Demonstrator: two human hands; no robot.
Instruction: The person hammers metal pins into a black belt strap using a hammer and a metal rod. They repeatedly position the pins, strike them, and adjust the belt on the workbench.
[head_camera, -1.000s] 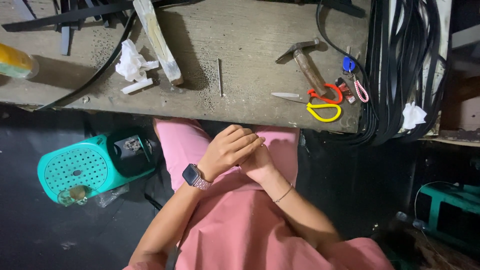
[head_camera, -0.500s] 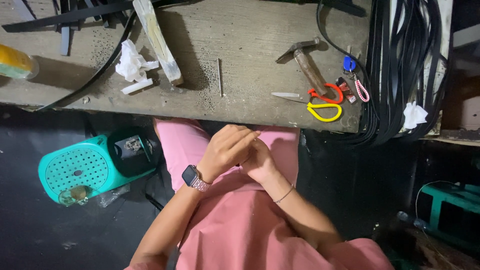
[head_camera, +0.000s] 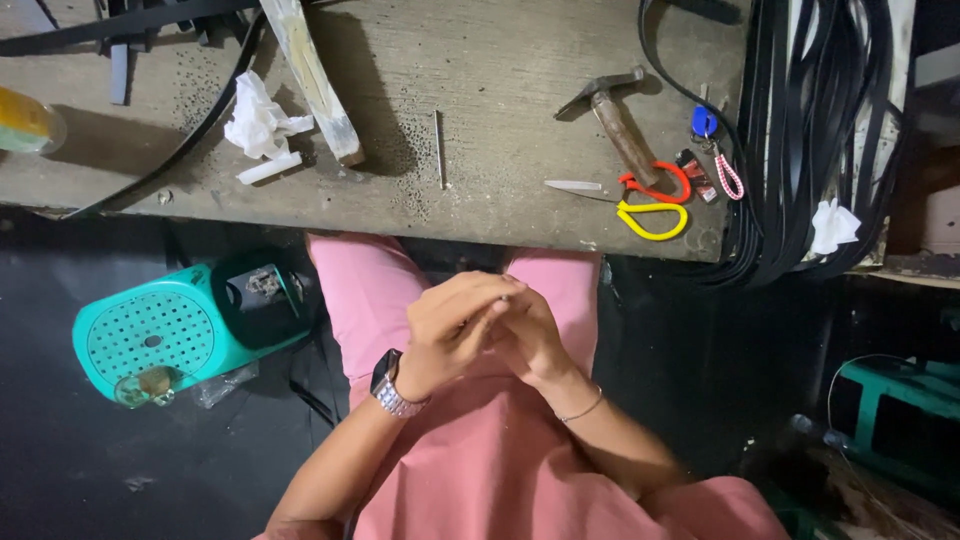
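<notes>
My left hand (head_camera: 450, 330), with a watch on its wrist, and my right hand (head_camera: 535, 340), with a thin bracelet, meet over my lap in pink cloth (head_camera: 480, 460). Their fingers are curled and touch each other just below the bench edge. A tiny pale piece (head_camera: 504, 297) shows at the left fingertips; it is too small to identify. On the worn wooden bench (head_camera: 480, 80) lie a hammer (head_camera: 620, 120), scissors with red and yellow handles (head_camera: 650, 200) and a thin nail (head_camera: 439, 150), all untouched.
A wooden stick (head_camera: 310, 80), crumpled tissue (head_camera: 255, 120) and black straps (head_camera: 150, 20) lie at the bench's left. A bundle of black straps (head_camera: 810, 130) hangs over its right end. A teal perforated basket (head_camera: 170, 330) sits on the dark floor at my left.
My hands have shifted from a loose clasp, left over right, to fingertips pressed together and raised slightly toward the bench edge. Things on the bench have not moved.
</notes>
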